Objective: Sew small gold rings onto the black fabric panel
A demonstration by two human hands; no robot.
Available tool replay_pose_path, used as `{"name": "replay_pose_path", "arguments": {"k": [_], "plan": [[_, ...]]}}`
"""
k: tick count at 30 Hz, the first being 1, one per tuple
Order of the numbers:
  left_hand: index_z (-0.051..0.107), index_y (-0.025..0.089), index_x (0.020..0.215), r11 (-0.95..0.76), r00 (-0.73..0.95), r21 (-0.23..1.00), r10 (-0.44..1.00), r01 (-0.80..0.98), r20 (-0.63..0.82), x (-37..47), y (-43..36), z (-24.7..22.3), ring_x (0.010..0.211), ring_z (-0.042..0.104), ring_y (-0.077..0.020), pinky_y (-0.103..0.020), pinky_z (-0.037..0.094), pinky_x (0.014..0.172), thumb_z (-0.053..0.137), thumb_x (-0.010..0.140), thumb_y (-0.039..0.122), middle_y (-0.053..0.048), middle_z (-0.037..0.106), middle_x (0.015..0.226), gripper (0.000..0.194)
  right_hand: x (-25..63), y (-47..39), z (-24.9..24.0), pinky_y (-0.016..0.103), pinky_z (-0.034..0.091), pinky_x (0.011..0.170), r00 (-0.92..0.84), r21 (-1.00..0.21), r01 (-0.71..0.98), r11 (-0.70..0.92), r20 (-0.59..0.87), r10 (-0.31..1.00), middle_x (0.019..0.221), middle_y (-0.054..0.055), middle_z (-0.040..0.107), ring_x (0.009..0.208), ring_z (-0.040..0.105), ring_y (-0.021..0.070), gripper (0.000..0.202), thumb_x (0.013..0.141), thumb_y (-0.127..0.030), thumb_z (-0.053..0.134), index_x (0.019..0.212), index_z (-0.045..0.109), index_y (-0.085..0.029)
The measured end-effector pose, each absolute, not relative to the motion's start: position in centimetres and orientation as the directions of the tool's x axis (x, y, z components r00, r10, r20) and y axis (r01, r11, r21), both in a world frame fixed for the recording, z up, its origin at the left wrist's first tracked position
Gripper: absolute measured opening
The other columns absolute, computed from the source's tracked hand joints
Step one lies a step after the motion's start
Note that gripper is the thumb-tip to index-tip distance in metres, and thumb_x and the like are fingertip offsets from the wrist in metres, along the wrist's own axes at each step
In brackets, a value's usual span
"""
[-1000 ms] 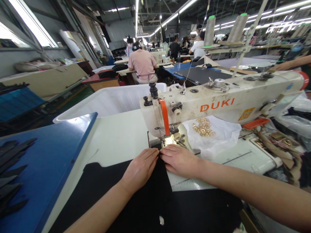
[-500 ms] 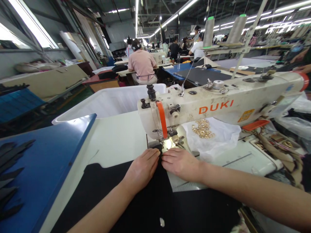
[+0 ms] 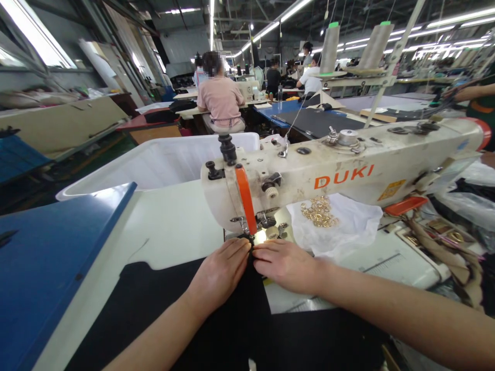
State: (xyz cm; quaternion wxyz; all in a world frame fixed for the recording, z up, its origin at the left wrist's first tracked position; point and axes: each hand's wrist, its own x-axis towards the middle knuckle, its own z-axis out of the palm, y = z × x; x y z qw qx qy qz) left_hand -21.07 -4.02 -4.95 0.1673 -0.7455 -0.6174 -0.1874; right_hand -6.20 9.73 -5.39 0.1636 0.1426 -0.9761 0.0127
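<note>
Black fabric (image 3: pixel 162 309) spreads over the pale bed of a sewing machine (image 3: pixel 294 175) and down toward me. My left hand (image 3: pixel 224 268) lies on it with fingers together, the tips pinching its edge just before the presser foot. Close beside, my right hand (image 3: pixel 286 265) grips the same fabric from the other side, thumb and fingers pressed together. The fingertips of both hands almost meet under the orange guard (image 3: pixel 246 200). A lamp lights the needle area, where the hands and guard partly hide the needle.
Gold rings (image 3: pixel 320 211) lie on a white cloth (image 3: pixel 344 224) right of the needle. A white bin (image 3: pixel 162 159) stands behind the machine, a blue board (image 3: pixel 58 268) at left. An orange tray (image 3: pixel 406 206) sits at right. A person in pink (image 3: pixel 220 100) sits ahead.
The view has shifted slightly, so the machine appears a little further left and lower. Both hands keep their hold on the black fabric. The dark strips on the blue board have mostly left the view.
</note>
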Motion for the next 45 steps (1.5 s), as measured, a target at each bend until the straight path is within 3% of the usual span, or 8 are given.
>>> {"name": "replay_pose_path", "arguments": {"k": [22, 35, 45], "plan": [[0.06, 0.005, 0.102, -0.215, 0.241, -0.111, 0.838, 0.97, 0.489, -22.1, -3.4, -5.1, 0.098, 0.061, -0.0224, -0.036, 0.053, 0.091, 0.042, 0.091, 0.014, -0.014, 0.066, 0.102, 0.023, -7.0, 10.3, -5.8, 0.029, 0.046, 0.081, -0.917, 0.042, -0.27, 0.962, 0.293, -0.27, 0.094, 0.006, 0.058, 0.087, 0.054, 0.0174, 0.018, 0.093, -0.017, 0.039, 0.086, 0.056, -0.016], [0.059, 0.009, 0.105, -0.189, 0.175, -0.021, 0.853, 0.982, 0.491, -21.8, -3.5, -5.2, 0.099, 0.062, -0.021, -0.038, 0.054, 0.091, 0.043, 0.091, 0.014, -0.011, 0.066, 0.103, 0.021, -6.9, 10.2, -5.8, 0.031, 0.046, 0.089, -0.918, 0.05, -0.262, 0.964, 0.294, -0.265, 0.099, 0.007, 0.06, 0.097, 0.055, 0.0184, 0.013, 0.091, -0.015, 0.044, 0.089, 0.057, -0.014], [0.061, 0.01, 0.103, -0.161, 0.122, 0.03, 0.846, 0.987, 0.519, -21.9, -3.6, -5.3, 0.1, 0.062, -0.0206, -0.039, 0.053, 0.092, 0.042, 0.093, 0.018, -0.012, 0.067, 0.105, 0.023, -6.0, 9.7, -5.0, 0.034, 0.044, 0.094, -0.924, 0.05, -0.271, 0.961, 0.265, -0.274, 0.115, 0.009, 0.06, 0.11, 0.053, 0.0196, 0.02, 0.093, -0.019, 0.043, 0.105, 0.058, -0.014]]}}
